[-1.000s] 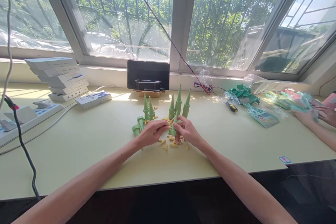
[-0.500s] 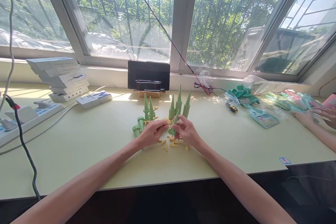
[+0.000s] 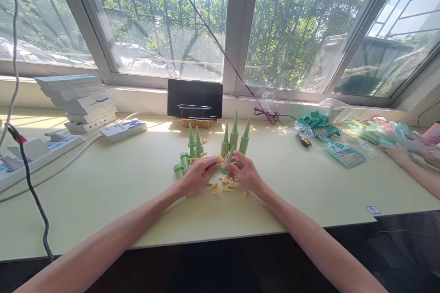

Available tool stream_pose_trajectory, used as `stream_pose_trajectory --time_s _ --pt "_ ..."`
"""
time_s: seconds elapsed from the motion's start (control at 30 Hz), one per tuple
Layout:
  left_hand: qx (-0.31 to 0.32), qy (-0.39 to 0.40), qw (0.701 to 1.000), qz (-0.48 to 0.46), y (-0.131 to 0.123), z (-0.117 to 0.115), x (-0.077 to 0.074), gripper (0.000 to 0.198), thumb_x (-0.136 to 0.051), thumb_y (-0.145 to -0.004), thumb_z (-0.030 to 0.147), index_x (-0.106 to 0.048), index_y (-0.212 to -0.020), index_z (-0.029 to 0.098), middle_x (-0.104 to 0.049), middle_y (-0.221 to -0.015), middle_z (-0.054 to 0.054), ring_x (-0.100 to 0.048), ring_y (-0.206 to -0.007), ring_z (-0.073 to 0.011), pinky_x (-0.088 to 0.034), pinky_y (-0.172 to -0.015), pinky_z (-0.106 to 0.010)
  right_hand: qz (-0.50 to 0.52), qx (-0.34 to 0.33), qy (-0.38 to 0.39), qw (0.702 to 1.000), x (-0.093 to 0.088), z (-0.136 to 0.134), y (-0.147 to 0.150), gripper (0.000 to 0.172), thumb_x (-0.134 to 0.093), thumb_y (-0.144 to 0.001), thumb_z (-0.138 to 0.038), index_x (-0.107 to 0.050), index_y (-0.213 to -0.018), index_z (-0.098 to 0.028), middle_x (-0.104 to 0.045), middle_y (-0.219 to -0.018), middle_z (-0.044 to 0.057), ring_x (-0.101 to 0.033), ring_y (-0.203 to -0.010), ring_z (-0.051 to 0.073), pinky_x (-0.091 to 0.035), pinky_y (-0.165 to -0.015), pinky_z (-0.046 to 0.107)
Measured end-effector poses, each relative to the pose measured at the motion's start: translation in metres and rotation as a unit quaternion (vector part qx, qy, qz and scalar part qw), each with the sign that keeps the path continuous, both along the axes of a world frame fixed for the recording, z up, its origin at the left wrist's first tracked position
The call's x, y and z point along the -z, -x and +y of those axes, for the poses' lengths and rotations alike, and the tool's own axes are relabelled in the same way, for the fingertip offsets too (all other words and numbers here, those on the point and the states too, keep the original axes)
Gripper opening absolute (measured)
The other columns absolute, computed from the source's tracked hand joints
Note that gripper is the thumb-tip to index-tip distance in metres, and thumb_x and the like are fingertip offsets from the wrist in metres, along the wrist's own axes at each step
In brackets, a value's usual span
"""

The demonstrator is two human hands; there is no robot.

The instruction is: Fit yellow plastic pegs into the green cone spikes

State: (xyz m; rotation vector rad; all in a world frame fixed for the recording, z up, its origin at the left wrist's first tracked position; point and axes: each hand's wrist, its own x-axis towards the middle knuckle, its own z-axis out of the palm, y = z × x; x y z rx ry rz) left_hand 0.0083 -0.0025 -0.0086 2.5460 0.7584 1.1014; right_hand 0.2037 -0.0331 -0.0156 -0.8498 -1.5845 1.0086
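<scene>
My right hand (image 3: 243,170) is closed round a pale green pointed plastic spike (image 3: 229,159), its tip tilted up and to the right and its collar at the bottom. Close beside it, my left hand (image 3: 202,171) has its fingers pinched together near the spike's collar; what they hold is too small or hidden to make out. Small yellow plastic pieces (image 3: 217,191) lie scattered under and in front of the hands. Behind my right hand stand three green spikes (image 3: 234,136), points up. More green spikes (image 3: 191,141) stand or lean behind and beside my left hand.
A dark tablet (image 3: 195,96) stands against the window sill. White boxes (image 3: 85,100) are stacked at the left by a power strip (image 3: 37,158). To the right lie a yellow-black cutter (image 3: 304,141) and green packaging (image 3: 343,151). Another person's hands (image 3: 398,153) handle packets at far right.
The green spike in my right hand has shifted slightly, its collar a little higher. My left hand has stayed in place. The other person's hands at far right have moved a little.
</scene>
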Motion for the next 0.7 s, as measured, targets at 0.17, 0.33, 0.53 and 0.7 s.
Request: stream_pose_trajectory --time_s 0.17,0.33,0.53,0.7 --pt "0.007 -0.001 1.000 -0.004 -0.001 -0.002 -0.003 0.027 -0.046 -0.098 0.027 -0.056 -0.076 0.016 -0.039 -0.059 0.005 -0.031 -0.055 -0.0087 -0.029 -0.054 -0.022 0.012 -0.057 0.058 0.997 -0.006 -0.001 -0.002 0.032 -0.061 -0.088 -0.049 -0.050 -0.097 -0.020 -0.057 -0.057 -0.007 -0.060 -0.039 0.013 -0.046 -0.037 0.022" --pt "0.020 -0.012 1.000 -0.005 -0.001 -0.003 -0.003 0.023 -0.047 -0.098 0.025 -0.057 -0.079 0.016 -0.042 -0.061 0.005 -0.032 -0.056 -0.0086 -0.030 -0.055 -0.021 0.023 -0.084 0.089 0.992 -0.008 -0.001 -0.003 0.034 -0.061 -0.087 -0.049 -0.050 -0.099 -0.020 -0.058 -0.055 -0.007 -0.060 -0.038 0.014 -0.046 -0.035 0.022" --pt "0.007 -0.003 1.000 0.004 0.001 0.000 0.001 0.024 -0.044 -0.099 0.023 -0.056 -0.079 0.015 -0.040 -0.062 0.005 -0.032 -0.056 -0.0084 -0.029 -0.055 -0.021 0.018 -0.014 0.011 1.000 0.003 0.002 -0.001 0.028 -0.066 -0.085 -0.043 -0.054 -0.098 -0.021 -0.061 -0.076 -0.003 -0.063 -0.047 0.010 -0.049 -0.042 0.021" --pt "0.005 -0.003 1.000 0.000 0.000 -0.001 0.001 0.026 -0.044 -0.099 0.024 -0.055 -0.077 0.015 -0.039 -0.060 0.005 -0.031 -0.055 -0.0085 -0.029 -0.054 -0.021 0.015 -0.023 0.016 1.000 0.002 0.001 -0.001 0.029 -0.066 -0.086 -0.044 -0.053 -0.098 -0.021 -0.061 -0.071 -0.004 -0.062 -0.045 0.011 -0.048 -0.040 0.021"
